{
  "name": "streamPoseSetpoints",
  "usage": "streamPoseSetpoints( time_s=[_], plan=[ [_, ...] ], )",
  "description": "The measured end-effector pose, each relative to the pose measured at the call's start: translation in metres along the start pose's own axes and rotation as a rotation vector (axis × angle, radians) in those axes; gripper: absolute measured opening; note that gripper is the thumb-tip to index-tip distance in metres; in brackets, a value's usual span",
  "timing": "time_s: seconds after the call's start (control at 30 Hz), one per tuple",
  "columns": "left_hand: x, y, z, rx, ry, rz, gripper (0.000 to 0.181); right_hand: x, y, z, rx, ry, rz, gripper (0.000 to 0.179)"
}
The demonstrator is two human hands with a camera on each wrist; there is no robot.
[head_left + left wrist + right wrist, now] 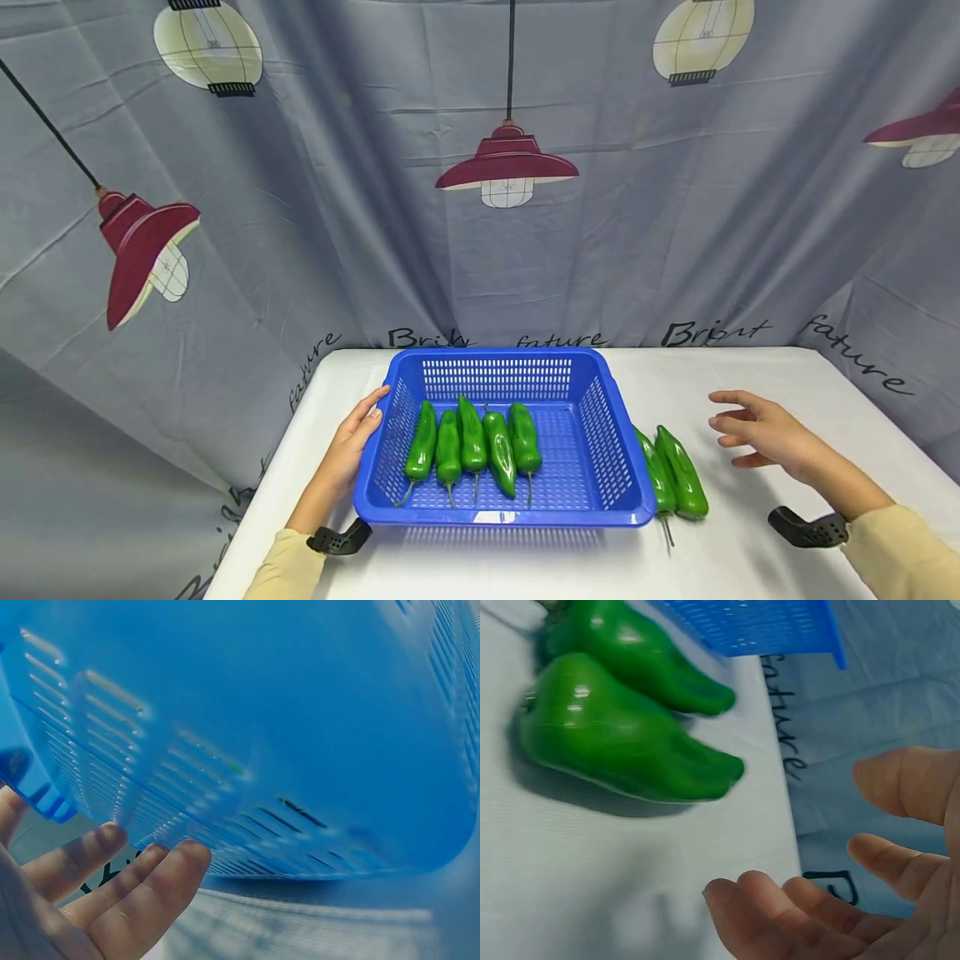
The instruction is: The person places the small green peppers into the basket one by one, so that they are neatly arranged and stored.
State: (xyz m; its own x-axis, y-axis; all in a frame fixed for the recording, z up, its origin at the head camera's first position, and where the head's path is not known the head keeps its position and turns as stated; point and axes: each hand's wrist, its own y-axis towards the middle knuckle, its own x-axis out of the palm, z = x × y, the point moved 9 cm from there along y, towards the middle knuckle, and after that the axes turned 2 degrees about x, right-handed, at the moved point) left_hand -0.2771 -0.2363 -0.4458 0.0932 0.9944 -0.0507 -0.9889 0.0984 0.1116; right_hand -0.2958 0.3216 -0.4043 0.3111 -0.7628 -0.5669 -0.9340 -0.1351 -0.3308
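Observation:
A blue plastic basket (501,518) stands on the table with several green peppers (471,433) side by side in its left part, most with stems toward me. My left hand (352,437) holds its left side, thumb and forefinger at the rim. In the left wrist view the other fingers (154,896) lie against the slotted outer wall, under the rim. Two more green peppers (681,471) lie together on the table, close against the basket's right side. My right hand (768,429) hovers to their right, fingers spread and loosely bent, holding nothing.
The white tabletop (720,375) reaches back to a grey curtain (360,208) printed with lamps and lettering. Each wrist wears a black band (810,529). The basket's raised right wall stands between the inside peppers and the two outside.

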Motion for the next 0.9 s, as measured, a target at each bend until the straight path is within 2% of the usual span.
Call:
streamPoseSetpoints(
  time_s=[0.23, 0.63, 0.9],
  plan=[
    [0.000, 0.000, -0.003, -0.070, 0.039, 0.023, 0.050, 0.018, 0.002, 0.024, 0.037, 0.053, -0.009, 0.064],
    [0.000, 0.000, -0.001, -0.061, 0.052, 0.033, 0.049, 0.039, 0.007, 0.041, 0.050, 0.107, -0.035, 0.065],
    [0.000, 0.000, -0.003, -0.066, 0.049, 0.025, 0.049, 0.053, 0.012, 0.040, 0.046, 0.112, -0.044, 0.068]
  ],
)
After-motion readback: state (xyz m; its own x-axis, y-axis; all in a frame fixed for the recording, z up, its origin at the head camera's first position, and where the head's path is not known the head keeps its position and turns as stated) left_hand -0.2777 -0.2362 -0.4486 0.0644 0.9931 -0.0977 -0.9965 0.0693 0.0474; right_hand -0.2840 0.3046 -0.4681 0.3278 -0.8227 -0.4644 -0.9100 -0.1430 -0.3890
